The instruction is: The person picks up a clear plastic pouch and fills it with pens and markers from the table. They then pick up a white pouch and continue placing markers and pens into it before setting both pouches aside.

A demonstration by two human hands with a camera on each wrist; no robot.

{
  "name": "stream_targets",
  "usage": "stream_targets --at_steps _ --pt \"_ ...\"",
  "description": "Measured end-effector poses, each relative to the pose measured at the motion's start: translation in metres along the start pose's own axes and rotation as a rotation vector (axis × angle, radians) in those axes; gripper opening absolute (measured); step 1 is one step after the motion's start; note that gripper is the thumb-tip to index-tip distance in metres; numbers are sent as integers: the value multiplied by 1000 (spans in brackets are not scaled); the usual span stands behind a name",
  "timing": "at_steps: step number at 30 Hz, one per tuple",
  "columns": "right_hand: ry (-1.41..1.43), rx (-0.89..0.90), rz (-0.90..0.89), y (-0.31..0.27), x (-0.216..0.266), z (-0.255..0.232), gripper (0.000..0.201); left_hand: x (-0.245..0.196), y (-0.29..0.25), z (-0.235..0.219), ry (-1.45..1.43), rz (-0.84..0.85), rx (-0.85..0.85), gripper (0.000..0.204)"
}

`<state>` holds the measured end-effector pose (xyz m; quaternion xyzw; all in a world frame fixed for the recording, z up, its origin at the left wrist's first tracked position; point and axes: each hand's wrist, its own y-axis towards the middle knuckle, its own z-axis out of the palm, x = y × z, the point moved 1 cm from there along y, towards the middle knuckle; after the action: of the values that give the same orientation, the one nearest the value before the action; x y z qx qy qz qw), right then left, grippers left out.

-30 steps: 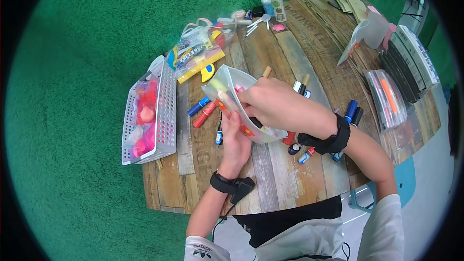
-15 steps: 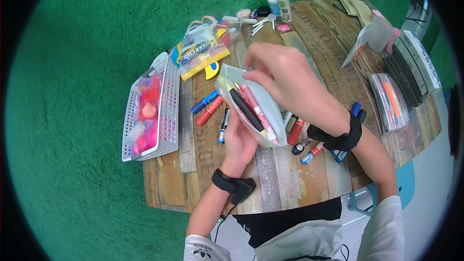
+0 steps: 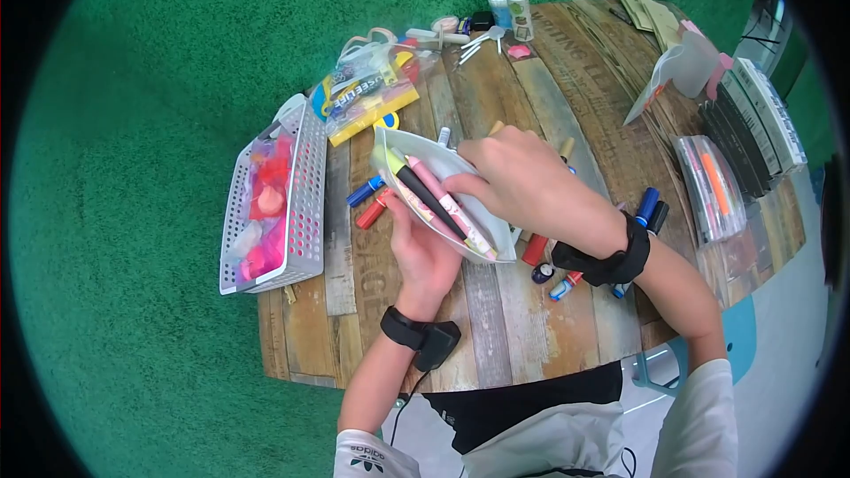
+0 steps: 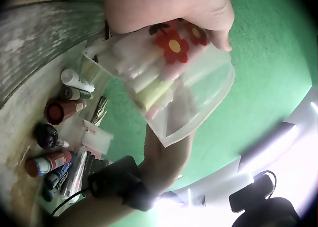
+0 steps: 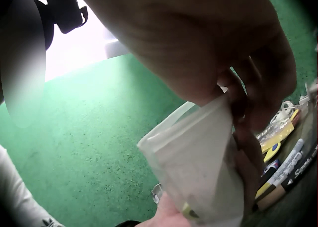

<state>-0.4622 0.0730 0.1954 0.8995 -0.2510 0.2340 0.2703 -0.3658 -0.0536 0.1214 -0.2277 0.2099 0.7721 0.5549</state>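
A translucent white pen pouch (image 3: pixel 498 232) with red flowers on its side is tilted, mouth up, over the table. Inside lie a black pen (image 3: pixel 429 201), a pink pen (image 3: pixel 453 209) and a yellow-green highlighter (image 3: pixel 390 159). My left hand (image 3: pixel 425 257) grips the pouch from the near side, its thumb against the outer wall; most fingers are hidden beneath. At the pouch's right rim, my right hand (image 3: pixel 527 168) pinches the edge, thumb toward the inside. In the right wrist view its fingers curl at the rim of the pouch (image 5: pixel 198 157).
Blue (image 3: pixel 365 191) and red markers (image 3: pixel 372 212) lie left of the pouch, several more to its right. A white perforated basket (image 3: pixel 305 204) of colourful packets stands at the left edge. Farther back are plastic packets (image 3: pixel 372 106) and cotton swab tubs (image 3: pixel 521 18); black organizers (image 3: pixel 739 142) stand right.
My right hand came up out of the pouch, then lowered to its right rim. The mouth has turned upward and spread, so the pens inside show.
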Motion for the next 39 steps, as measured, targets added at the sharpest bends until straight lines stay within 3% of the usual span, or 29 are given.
stream_targets --at_steps 4,13,17,19,21,22,24,25,26,28,30,32,33,35,39 --pt "21 39 -25 -4 8 -6 37 -3 -1 -6 -10 -23 142 64" --pt "10 33 -39 -2 13 -1 27 2 -2 1 26 -15 49 66" --pt "30 -74 -66 -3 22 -1 21 1 -1 -9 68 11 10 70" --pt "69 -133 -85 -2 27 -2 20 -1 3 -18 -385 -135 294 69" --pt "118 -306 -122 -1 33 -5 20 -3 5 -14 -467 -121 301 68" --pt "118 -300 -122 -1 33 -9 20 -5 7 -10 -548 -110 309 67" --pt "-48 -241 -141 3 24 -23 22 -20 10 -20 -239 21 123 63" --pt "-91 -189 -128 7 18 -28 22 -29 15 -21 -313 48 65 61" --pt "-103 -178 -143 11 12 -31 22 -37 19 -18 -186 148 -18 58" --pt "22 -202 -86 21 -5 -31 19 -58 27 -30 -418 99 226 53" --pt "27 -192 -108 33 -21 -23 14 -72 26 -34 -381 122 243 48" --pt "7 -14 -116 44 -32 -12 8 -83 30 -36 -433 167 187 47" --pt "1 -7 -124 50 -42 2 8 -86 31 -39 -448 182 192 47" --pt "-159 112 -391 60 -56 34 12 -91 32 -42 -417 227 162 47" --pt "-291 268 -374 52 -42 70 20 -105 28 -31 -402 244 248 47"
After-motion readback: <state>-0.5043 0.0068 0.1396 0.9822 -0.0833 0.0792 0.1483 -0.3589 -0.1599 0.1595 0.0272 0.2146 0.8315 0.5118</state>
